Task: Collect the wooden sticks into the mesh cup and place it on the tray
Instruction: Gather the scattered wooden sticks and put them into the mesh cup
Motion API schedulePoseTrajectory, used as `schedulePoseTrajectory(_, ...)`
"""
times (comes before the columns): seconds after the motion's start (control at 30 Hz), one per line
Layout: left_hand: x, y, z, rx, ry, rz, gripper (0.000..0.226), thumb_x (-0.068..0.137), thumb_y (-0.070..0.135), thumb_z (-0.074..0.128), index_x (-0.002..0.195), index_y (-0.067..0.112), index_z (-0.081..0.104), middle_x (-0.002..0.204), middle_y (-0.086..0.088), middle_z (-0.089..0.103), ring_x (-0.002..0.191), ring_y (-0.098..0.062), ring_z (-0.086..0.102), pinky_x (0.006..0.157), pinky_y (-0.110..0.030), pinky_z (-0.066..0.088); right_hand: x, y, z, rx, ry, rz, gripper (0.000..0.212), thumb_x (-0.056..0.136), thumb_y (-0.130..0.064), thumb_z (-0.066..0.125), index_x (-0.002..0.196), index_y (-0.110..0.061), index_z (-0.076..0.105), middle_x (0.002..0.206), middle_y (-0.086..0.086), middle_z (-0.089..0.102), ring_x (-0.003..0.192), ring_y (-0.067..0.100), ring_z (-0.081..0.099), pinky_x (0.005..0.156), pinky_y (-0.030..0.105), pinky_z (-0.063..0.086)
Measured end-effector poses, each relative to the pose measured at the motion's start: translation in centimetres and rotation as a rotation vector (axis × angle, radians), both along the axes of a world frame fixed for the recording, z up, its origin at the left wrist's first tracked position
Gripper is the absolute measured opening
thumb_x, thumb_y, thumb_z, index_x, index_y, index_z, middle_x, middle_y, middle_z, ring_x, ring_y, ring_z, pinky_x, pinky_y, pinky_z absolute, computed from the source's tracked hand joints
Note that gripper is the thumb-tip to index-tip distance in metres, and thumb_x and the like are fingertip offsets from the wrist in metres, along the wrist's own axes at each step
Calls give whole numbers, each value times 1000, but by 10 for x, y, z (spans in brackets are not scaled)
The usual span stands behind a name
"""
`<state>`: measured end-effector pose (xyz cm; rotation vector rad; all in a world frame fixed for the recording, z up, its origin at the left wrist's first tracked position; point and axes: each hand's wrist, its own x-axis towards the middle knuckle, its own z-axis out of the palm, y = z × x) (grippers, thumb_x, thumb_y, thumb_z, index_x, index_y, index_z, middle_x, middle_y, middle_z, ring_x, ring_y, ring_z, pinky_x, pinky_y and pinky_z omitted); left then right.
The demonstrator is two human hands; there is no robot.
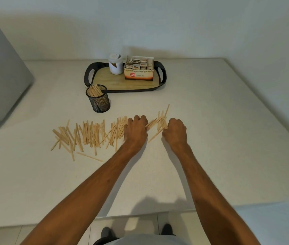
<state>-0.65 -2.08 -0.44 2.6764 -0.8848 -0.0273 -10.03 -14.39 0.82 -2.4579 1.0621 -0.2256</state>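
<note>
Loose wooden sticks (87,133) lie strewn in a band across the surface (210,138). At its right end the left hand (136,129) and right hand (174,131) curl their fingers onto a small bunch between them. The mesh cup (99,101), part-filled with sticks, stands upright just before the tray (108,80), which carries a jar (115,64) and a box (138,71).

Mesh cup (99,100) before tray (125,76); sticks (87,133) before cup.
</note>
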Motion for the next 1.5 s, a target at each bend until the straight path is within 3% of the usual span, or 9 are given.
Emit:
schedulePoseTrajectory(0.2,4,-7,-6,-52,48,-17,27,104,21,73,129,12,69,126,-10,71,116,-28,64,89,-41,55,3,-2,6,87,-16,-38,22,98,-17,74,109,0,68,108,18,71,100,32,71,75,29,45)
schedulePoseTrajectory(0.33,6,-8,-7,-48,26,-7,26,105,19,70,128,10,71,123,-11,72,114,-29,65,90,-40,53,2,-9,7,101,-39,-52,14,93,-7,74,87,-5,62,86,14,64,76,25,63,67,29,42)
schedulePoseTrajectory(0.47,9,-9,-2,-30,-40,10,24,108,22,63,126,15,78,120,-10,74,117,-30,62,94,-41,47,1,-17,10,116,-90,-65,8,92,-2,71,88,3,76,77,11,67,67,21,62,65,30,48)
schedulePoseTrajectory(0.7,11,-12,10,-227,-45,56,23,111,30,60,121,20,77,117,1,76,123,-25,54,100,-45,38,1,-26,17,161,-133,-62,11,96,-11,70,99,-5,78,89,7,72,85,25,71,72,27,45)
schedulePoseTrajectory(0.87,19,-13,24,-484,167,27,15,111,20,61,118,14,73,104,-1,83,89,-20,78,80,-42,65,4,-31,30,239,-170,-48,15,97,-19,77,105,-8,83,94,6,81,87,20,76,75,28,55)
schedulePoseTrajectory(0.97,22,-11,28,-618,254,37,13,111,19,60,118,11,69,100,1,83,88,-14,80,82,-41,67,4,-33,36,396,-310,-66,16,97,-16,78,109,-5,82,93,7,83,86,20,81,93,40,64)
schedulePoseTrajectory(1.07,24,-9,30,-739,321,32,13,112,17,58,115,8,68,93,2,82,83,-11,80,85,-40,67,4,-35,39,528,-430,-67,15,98,-9,75,109,-1,82,94,11,82,87,24,82,94,46,65)
schedulePoseTrajectory(1.23,27,-6,38,-895,461,24,13,110,9,59,115,0,68,96,-10,82,87,-23,82,81,-34,66,8,-36,43,653,-582,-54,19,99,-6,73,115,0,80,99,14,82,93,27,81,98,48,63)
schedulePoseTrajectory(1.5,39,6,49,-1062,646,50,21,110,5,60,126,-8,64,110,-23,80,108,-35,78,103,-44,63,22,-21,58,759,-769,-33,26,101,-16,73,125,-8,78,113,5,82,107,18,79,103,49,60)
